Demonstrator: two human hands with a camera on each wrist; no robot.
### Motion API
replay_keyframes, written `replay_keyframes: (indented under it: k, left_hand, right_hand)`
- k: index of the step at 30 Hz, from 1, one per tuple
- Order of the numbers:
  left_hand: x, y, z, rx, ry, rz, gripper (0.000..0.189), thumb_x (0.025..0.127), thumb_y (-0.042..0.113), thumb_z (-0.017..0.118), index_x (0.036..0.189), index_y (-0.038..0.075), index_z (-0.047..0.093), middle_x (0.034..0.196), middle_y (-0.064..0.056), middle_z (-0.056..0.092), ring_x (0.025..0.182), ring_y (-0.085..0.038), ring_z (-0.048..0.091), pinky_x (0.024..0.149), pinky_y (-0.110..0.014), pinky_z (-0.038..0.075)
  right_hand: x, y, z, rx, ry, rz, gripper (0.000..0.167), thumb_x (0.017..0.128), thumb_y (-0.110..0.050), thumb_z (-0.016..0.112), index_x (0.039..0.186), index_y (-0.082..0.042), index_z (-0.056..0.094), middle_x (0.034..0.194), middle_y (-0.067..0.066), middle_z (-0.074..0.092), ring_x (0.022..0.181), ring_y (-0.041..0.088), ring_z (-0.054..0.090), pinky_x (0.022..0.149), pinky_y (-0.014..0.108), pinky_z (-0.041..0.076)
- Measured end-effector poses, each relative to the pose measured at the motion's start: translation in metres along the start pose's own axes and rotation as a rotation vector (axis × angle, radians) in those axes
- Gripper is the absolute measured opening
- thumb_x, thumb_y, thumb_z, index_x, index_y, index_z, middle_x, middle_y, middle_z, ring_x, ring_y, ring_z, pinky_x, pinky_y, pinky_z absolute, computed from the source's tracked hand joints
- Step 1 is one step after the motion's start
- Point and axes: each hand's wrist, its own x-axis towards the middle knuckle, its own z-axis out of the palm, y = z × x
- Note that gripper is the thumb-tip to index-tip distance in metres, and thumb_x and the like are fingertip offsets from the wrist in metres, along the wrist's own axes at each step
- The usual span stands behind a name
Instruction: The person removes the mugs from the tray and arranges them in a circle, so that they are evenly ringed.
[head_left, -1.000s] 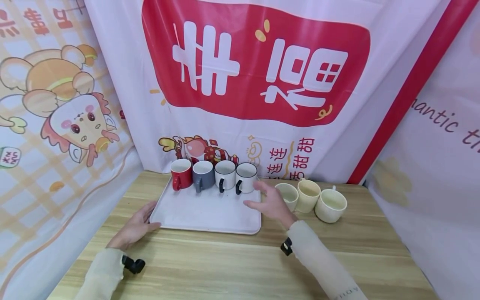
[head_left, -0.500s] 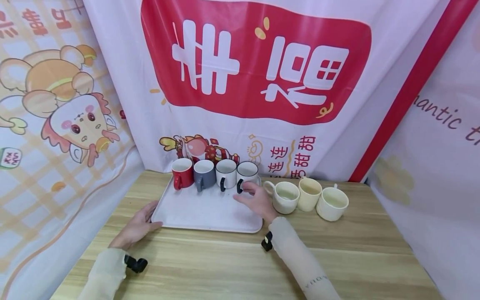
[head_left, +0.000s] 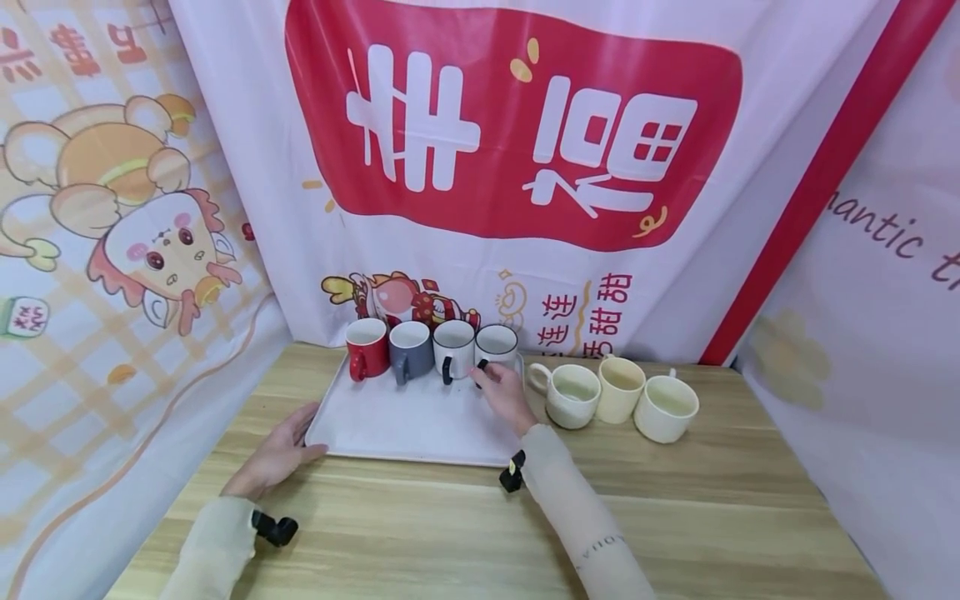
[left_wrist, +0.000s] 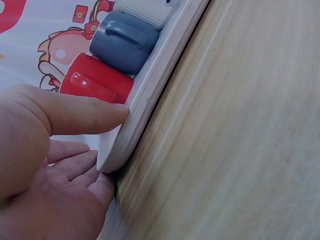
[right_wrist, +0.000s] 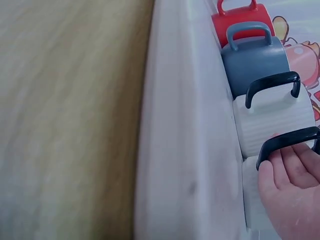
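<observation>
A white tray (head_left: pixel 412 425) bears a row of mugs along its back: a red mug (head_left: pixel 369 352), a grey-blue mug (head_left: pixel 414 350), a white mug (head_left: pixel 459 350) and, at the right end, another white mug (head_left: pixel 498 343). Both white mugs have dark rims and black handles. My right hand (head_left: pixel 504 393) pinches the right-end mug's black handle (right_wrist: pixel 287 140), thumb at one end and fingers behind it in the right wrist view. My left hand (head_left: pixel 277 450) grips the tray's front left corner, thumb (left_wrist: pixel 107 116) on the rim and the other fingers around the outer side.
Right of the tray stand a cream mug (head_left: pixel 573 404), a yellowish mug (head_left: pixel 621 396) and a pale mug (head_left: pixel 666 415), close together on the wooden table (head_left: pixel 450 533). A printed cloth (head_left: pixel 510 267) hangs right behind the tray.
My right hand has moved left from beside the right-end mug and taken hold of its handle. The left hand stays at the tray corner.
</observation>
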Motion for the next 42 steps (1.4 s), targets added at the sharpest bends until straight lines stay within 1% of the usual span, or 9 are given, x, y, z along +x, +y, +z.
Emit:
replay_keyframes:
  k: [5, 10, 13, 17, 21, 24, 28, 35, 42]
  left_hand:
    - [-0.001, -0.001, 0.002, 0.002, -0.001, -0.013, 0.091, 0.101, 0.002, 0.064, 0.168, -0.001, 0.003, 0.176, -0.028, 0.003, 0.163, -0.05, 0.005, 0.134, -0.065, 0.015]
    - [0.0, -0.001, 0.002, 0.002, 0.005, -0.019, 0.091, 0.101, 0.003, 0.064, 0.169, 0.0, 0.003, 0.176, -0.028, 0.003, 0.163, -0.05, 0.005, 0.134, -0.065, 0.015]
    - [0.0, -0.001, 0.001, 0.002, 0.003, -0.021, 0.092, 0.101, 0.003, 0.064, 0.169, 0.0, 0.003, 0.176, -0.028, 0.002, 0.162, -0.051, 0.005, 0.134, -0.065, 0.015]
    - [0.0, -0.002, 0.001, -0.001, 0.002, -0.015, 0.091, 0.101, 0.002, 0.064, 0.168, -0.001, 0.002, 0.176, -0.028, 0.002, 0.163, -0.05, 0.005, 0.134, -0.065, 0.015]
    - [0.0, -0.002, 0.0, -0.003, 0.001, -0.011, 0.092, 0.101, 0.002, 0.064, 0.168, -0.002, 0.002, 0.176, -0.028, 0.002, 0.162, -0.051, 0.005, 0.134, -0.065, 0.015]
    - [0.0, -0.001, 0.0, 0.0, 0.001, -0.015, 0.092, 0.101, 0.003, 0.065, 0.168, -0.001, 0.002, 0.176, -0.028, 0.002, 0.162, -0.051, 0.004, 0.134, -0.065, 0.015]
    - [0.0, -0.001, 0.0, 0.005, -0.001, -0.011, 0.091, 0.101, 0.003, 0.064, 0.168, -0.001, 0.002, 0.176, -0.028, 0.002, 0.163, -0.051, 0.004, 0.134, -0.065, 0.014]
    - [0.0, -0.002, -0.001, -0.003, -0.006, 0.03, 0.091, 0.101, 0.002, 0.065, 0.167, -0.004, 0.003, 0.175, -0.031, 0.004, 0.162, -0.053, 0.005, 0.132, -0.066, 0.015]
    - [0.001, -0.005, -0.004, -0.002, -0.01, 0.03, 0.092, 0.1, 0.004, 0.066, 0.168, -0.004, 0.003, 0.175, -0.03, 0.005, 0.162, -0.052, 0.006, 0.132, -0.066, 0.014]
  right_hand:
    - [0.003, -0.003, 0.004, 0.047, 0.054, 0.032, 0.041, 0.104, -0.043, 0.064, 0.102, -0.005, 0.081, 0.105, 0.013, 0.079, 0.093, 0.017, 0.063, 0.079, 0.026, 0.049]
    - [0.004, -0.004, 0.006, 0.117, 0.116, -0.002, 0.04, 0.105, -0.034, 0.065, 0.091, 0.001, 0.08, 0.09, 0.014, 0.08, 0.083, 0.014, 0.066, 0.075, 0.02, 0.049]
    - [0.003, -0.005, 0.006, 0.152, 0.133, -0.004, 0.039, 0.106, -0.029, 0.065, 0.091, 0.004, 0.079, 0.089, 0.018, 0.08, 0.082, 0.015, 0.072, 0.073, 0.017, 0.051]
    - [-0.001, -0.01, -0.001, 0.206, 0.128, 0.043, 0.035, 0.106, -0.028, 0.065, 0.095, 0.003, 0.079, 0.091, 0.017, 0.08, 0.082, 0.017, 0.075, 0.074, 0.016, 0.055]
    - [-0.007, -0.021, -0.011, 0.281, 0.103, 0.117, 0.029, 0.104, -0.023, 0.067, 0.099, 0.002, 0.079, 0.082, 0.008, 0.078, 0.075, 0.012, 0.071, 0.072, 0.018, 0.055]
    - [-0.013, -0.027, -0.018, 0.318, 0.064, 0.159, 0.026, 0.102, -0.019, 0.067, 0.103, 0.005, 0.077, 0.077, 0.001, 0.073, 0.07, 0.009, 0.067, 0.07, 0.018, 0.055]
    - [-0.025, -0.03, -0.029, 0.356, -0.015, 0.15, 0.025, 0.103, -0.014, 0.064, 0.103, 0.009, 0.073, 0.077, -0.001, 0.068, 0.068, 0.009, 0.064, 0.069, 0.02, 0.055]
    - [-0.05, -0.033, -0.06, 0.21, -0.193, 0.03, 0.032, 0.108, -0.015, 0.055, 0.085, 0.005, 0.068, 0.071, -0.001, 0.061, 0.071, 0.013, 0.057, 0.071, 0.023, 0.048]
    - [-0.076, -0.038, -0.105, 0.123, -0.411, -0.09, 0.037, 0.11, -0.016, 0.049, 0.084, 0.008, 0.059, 0.071, -0.001, 0.057, 0.073, 0.013, 0.055, 0.077, 0.025, 0.047]
